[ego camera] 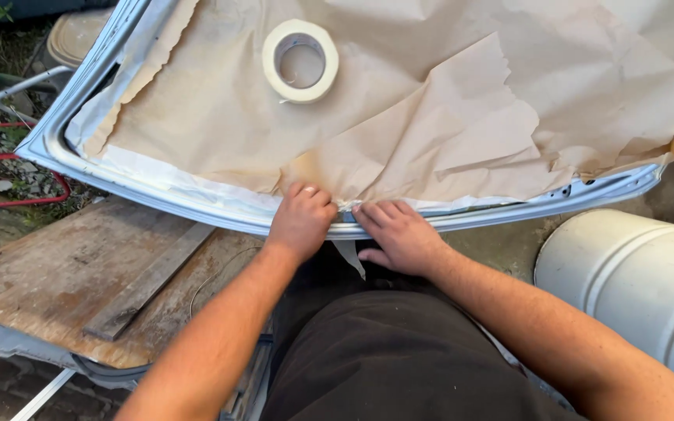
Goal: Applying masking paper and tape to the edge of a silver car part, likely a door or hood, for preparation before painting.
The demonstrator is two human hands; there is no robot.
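Masking tape, a thin pale strip (350,251), runs along the lower rim of the light-blue metal panel (48,144) at centre frame, its loose tail hanging below the edge. It looks light, limp and sticky, likely to tear or fold on itself, so it is best pinched near the stuck end. The left hand (300,221) presses down with curled fingers; the right hand (399,234) lies flat, fingers together, on the rim. Crumpled brown paper (399,117) covers the panel, with a cream tape roll (300,61) above.
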